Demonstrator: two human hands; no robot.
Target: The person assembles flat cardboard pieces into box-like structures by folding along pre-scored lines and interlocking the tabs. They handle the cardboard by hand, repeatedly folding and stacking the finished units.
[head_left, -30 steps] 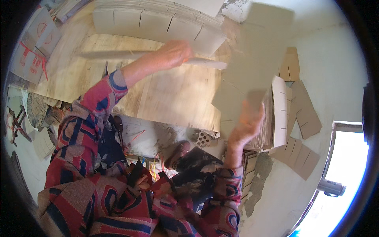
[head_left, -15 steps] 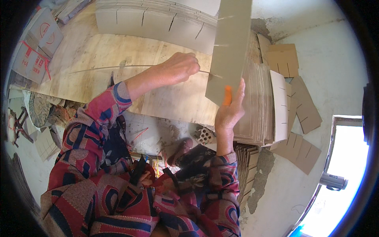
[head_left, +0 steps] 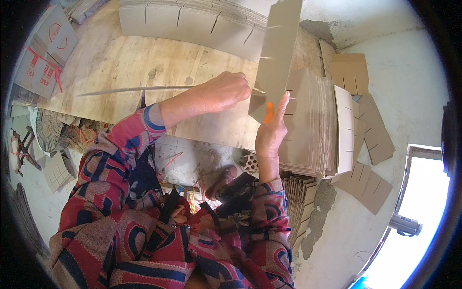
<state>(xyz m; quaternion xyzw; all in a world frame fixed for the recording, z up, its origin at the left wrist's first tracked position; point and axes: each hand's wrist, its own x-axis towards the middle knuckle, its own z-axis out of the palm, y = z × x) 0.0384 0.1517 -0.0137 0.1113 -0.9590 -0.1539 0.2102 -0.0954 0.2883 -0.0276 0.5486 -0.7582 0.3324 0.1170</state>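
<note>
**Slotted cardboard strip held upright between both hands at the bench**

Nearest the camera are the person's patterned red, blue and tan sleeves (head_left: pixel 159 226), rising from the lower edge. Beyond them, the right hand (head_left: pixel 270 129) stands palm-up against the lower end of a long grey-brown slotted cardboard strip (head_left: pixel 278 50); its fingers are extended flat behind the card rather than curled, with an orange-tipped finger pressed to the strip's face. The left hand (head_left: pixel 222 91) is closed in a loose fist at the strip's lower left edge, fingertips pinching the card there. The strip stands nearly upright, tilted slightly right, above the wooden bench (head_left: pixel 120 62).

Just right of the hands, a thick stack of slotted cardboard sheets (head_left: pixel 313 130) lies on the bench, touching its near edge. A thin long sliver (head_left: pixel 134 89) lies across the bench to the left. At the far edge sits a row of slotted cardboard pieces (head_left: pixel 192 21). Loose slotted pieces (head_left: pixel 373 127) lie on the pale floor further right.
</note>
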